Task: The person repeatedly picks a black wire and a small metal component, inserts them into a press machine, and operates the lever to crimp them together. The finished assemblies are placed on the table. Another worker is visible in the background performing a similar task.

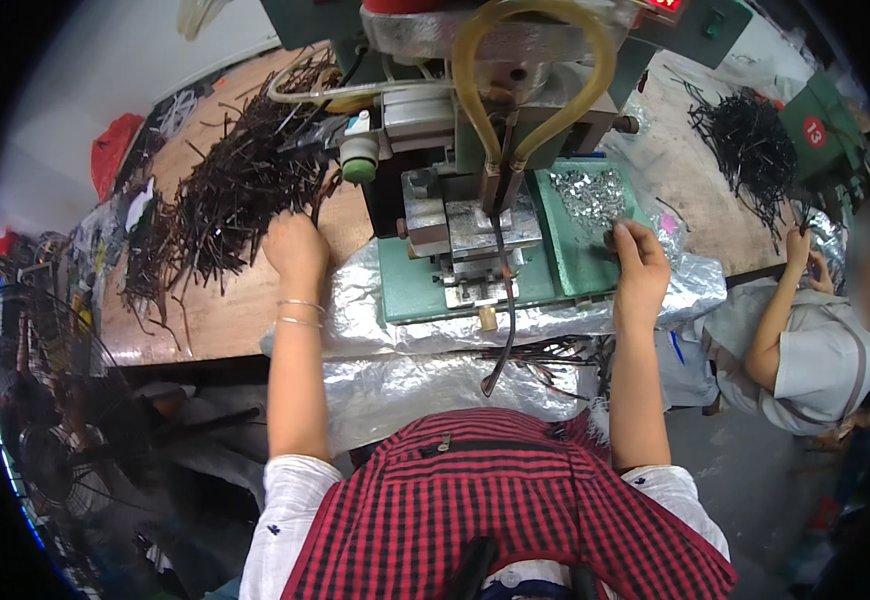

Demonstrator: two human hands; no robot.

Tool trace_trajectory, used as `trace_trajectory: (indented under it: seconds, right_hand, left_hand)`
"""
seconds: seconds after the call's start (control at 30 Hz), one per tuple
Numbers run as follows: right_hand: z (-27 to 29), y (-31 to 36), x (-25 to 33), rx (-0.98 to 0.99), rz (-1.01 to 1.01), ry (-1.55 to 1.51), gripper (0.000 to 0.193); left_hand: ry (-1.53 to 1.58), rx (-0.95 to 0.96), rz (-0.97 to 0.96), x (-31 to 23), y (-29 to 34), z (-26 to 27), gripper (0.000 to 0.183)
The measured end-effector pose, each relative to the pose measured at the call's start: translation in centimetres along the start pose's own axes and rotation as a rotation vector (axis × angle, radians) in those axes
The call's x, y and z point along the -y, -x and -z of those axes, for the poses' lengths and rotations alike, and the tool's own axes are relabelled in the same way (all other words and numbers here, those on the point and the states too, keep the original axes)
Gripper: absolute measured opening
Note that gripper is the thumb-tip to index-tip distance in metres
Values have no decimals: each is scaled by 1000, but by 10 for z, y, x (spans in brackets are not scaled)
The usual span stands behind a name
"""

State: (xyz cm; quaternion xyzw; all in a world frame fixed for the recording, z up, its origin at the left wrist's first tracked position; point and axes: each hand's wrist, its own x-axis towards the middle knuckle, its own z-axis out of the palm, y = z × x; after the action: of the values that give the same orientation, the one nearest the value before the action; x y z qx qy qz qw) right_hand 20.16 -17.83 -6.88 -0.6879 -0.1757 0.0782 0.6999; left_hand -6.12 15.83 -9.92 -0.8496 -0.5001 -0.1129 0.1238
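Note:
My left hand point(296, 245) is closed at the right edge of a heap of thin dark strips point(220, 205), which look like eyeglass temples. What its fingers hold is hidden. A dark eyeglass temple point(506, 335) with a bent tip hangs down the front of a bench press point(475, 225), its upper end at the metal fixture. Over the right rim of a green tray point(575, 270), my right hand point(641, 262) pinches thumb and fingers together. Something small and dark shows at those fingertips, too small to name. Small silvery metal pieces point(591, 196) lie in the tray.
Yellowish tubes point(465, 70) loop down the press front. A green-capped valve point(359, 165) juts out left. Crinkled foil point(355, 300) covers the bench edge, with more temples point(545, 360) below. At right, a co-worker point(815, 340) handles strips near another dark heap point(745, 145).

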Motion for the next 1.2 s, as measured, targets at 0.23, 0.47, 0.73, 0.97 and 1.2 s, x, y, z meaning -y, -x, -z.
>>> trace_trajectory:
  seconds: [0.23, 0.47, 0.73, 0.97, 1.2]
  right_hand:
    - [10, 26, 19, 9, 174, 88, 16]
    - [-73, 16, 80, 232, 547, 54, 12]
    - [-105, 33, 68, 269, 268, -242, 35]
    - [-88, 55, 114, 429, 220, -269, 63]
    - [-43, 8, 50, 242, 387, 416, 37]
  left_hand:
    - [134, 231, 81, 30, 4, 23, 18]
    - [895, -35, 56, 12, 25, 53, 13]
    - [1764, -432, -289, -44, 42, 140, 6]
    - [1477, -650, -694, -77, 33, 187, 15]
    - [945, -662, -1035, -118, 64, 156, 22]
